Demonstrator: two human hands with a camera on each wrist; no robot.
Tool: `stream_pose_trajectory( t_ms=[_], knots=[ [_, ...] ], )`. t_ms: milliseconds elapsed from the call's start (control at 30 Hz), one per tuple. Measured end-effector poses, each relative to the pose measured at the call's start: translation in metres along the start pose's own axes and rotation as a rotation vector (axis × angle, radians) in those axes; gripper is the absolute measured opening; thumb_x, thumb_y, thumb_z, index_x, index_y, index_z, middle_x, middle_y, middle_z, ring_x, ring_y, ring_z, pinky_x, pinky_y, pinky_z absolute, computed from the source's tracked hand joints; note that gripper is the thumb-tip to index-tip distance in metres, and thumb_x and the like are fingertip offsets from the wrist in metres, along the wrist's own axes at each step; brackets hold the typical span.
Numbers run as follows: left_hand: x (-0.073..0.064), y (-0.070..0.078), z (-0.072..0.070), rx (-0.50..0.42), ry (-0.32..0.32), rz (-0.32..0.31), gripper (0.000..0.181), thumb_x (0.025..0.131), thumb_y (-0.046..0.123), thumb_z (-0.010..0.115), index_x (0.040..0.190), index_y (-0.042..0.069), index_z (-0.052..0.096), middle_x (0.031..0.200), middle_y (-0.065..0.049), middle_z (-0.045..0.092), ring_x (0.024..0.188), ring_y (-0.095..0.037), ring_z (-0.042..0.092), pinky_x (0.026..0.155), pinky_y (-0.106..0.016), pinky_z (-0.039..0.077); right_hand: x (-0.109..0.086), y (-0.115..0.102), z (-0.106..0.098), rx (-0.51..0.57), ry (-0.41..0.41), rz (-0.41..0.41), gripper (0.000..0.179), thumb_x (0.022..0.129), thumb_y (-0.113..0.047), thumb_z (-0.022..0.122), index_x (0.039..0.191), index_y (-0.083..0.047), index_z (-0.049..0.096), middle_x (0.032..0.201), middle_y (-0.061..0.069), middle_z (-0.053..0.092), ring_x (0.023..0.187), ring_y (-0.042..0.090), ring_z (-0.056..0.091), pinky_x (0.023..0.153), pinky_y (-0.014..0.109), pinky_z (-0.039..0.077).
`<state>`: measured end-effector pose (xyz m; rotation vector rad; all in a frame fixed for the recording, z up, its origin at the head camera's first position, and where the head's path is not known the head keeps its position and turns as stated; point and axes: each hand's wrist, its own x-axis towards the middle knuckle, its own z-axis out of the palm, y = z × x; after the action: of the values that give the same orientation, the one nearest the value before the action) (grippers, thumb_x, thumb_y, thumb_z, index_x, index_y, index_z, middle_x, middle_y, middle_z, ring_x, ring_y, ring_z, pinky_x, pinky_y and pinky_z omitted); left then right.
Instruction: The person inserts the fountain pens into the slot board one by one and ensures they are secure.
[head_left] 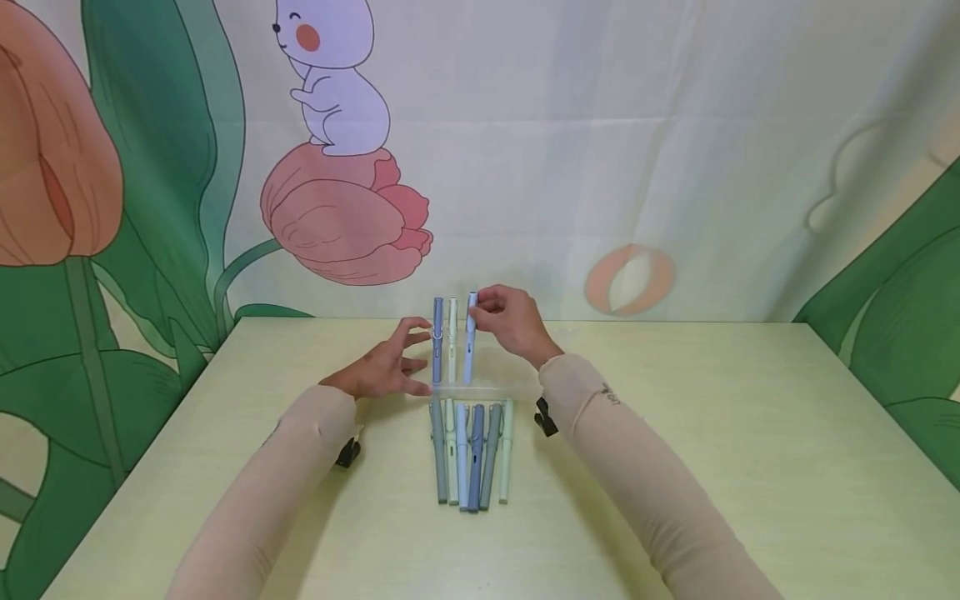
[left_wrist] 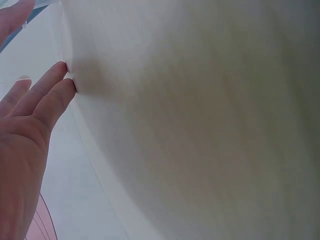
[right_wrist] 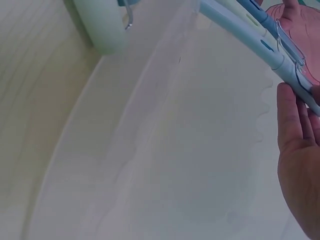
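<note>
My right hand (head_left: pixel 513 321) pinches a light blue pen (head_left: pixel 470 342) near its top, holding it almost upright over a clear plastic holder (head_left: pixel 487 390). In the right wrist view, the fingers press along the cap of this light blue pen (right_wrist: pixel 245 37). A dark blue pen (head_left: pixel 438 337) and a pale green pen (head_left: pixel 452 337) stand upright to its left. My left hand (head_left: pixel 382 367) is at the holder's left end with fingers spread and thumb low by its front edge. In the left wrist view, two fingertips (left_wrist: pixel 67 85) of it meet the table surface.
In front of the holder, several pens (head_left: pixel 477 458) in grey-green, pale green and blue lie side by side on the pale table (head_left: pixel 712 467). Close behind the table's back edge hangs a printed curtain (head_left: pixel 510 167) with flowers and a white animal.
</note>
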<state>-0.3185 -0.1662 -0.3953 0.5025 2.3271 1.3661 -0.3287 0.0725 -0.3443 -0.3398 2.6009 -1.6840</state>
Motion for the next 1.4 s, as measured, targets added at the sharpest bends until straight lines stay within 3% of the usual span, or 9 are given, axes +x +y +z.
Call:
stream_pose_trajectory(
  t_ms=[333, 767, 1133, 1400],
  knots=[
    [-0.0005, -0.0005, 0.0004, -0.008, -0.014, 0.005, 0.1, 0.082, 0.0, 0.08, 0.148, 0.033, 0.012, 0.165, -0.011, 0.015, 0.141, -0.043, 0.036, 0.106, -0.053, 0.043, -0.0016, 0.0036, 0.0024, -0.042, -0.003, 0.001, 0.03, 0.096, -0.014, 0.069, 0.121, 0.001, 0.063, 0.11, 0.014, 0.071, 0.095, 0.024, 0.07, 0.087, 0.035, 0.058],
    [-0.0018, -0.0015, -0.0005, -0.004, 0.007, -0.003, 0.105, 0.078, 0.002, 0.085, 0.145, 0.041, 0.014, 0.165, -0.006, 0.017, 0.14, -0.043, 0.039, 0.103, -0.051, 0.046, 0.0008, 0.0026, 0.009, -0.055, -0.009, 0.018, 0.038, 0.096, -0.013, 0.068, 0.132, -0.005, 0.059, 0.11, 0.015, 0.072, 0.094, 0.034, 0.071, 0.088, 0.042, 0.058],
    [-0.0011, -0.0035, -0.0008, 0.004, -0.003, 0.013, 0.102, 0.079, 0.004, 0.084, 0.144, 0.039, 0.014, 0.165, -0.008, 0.017, 0.139, -0.043, 0.039, 0.104, -0.053, 0.045, -0.0005, 0.001, 0.0074, -0.131, -0.003, 0.042, 0.041, 0.097, -0.015, 0.068, 0.136, -0.01, 0.059, 0.115, 0.013, 0.072, 0.093, 0.033, 0.07, 0.073, 0.035, 0.06],
    [-0.0014, -0.0012, -0.0008, -0.006, -0.003, 0.004, 0.102, 0.079, 0.003, 0.084, 0.145, 0.038, 0.014, 0.165, -0.007, 0.017, 0.14, -0.043, 0.039, 0.104, -0.051, 0.046, 0.0015, 0.0011, 0.0077, -0.137, -0.044, 0.067, 0.046, 0.098, -0.015, 0.066, 0.142, -0.011, 0.055, 0.121, 0.014, 0.069, 0.104, 0.033, 0.068, 0.081, 0.042, 0.06]
  ],
)
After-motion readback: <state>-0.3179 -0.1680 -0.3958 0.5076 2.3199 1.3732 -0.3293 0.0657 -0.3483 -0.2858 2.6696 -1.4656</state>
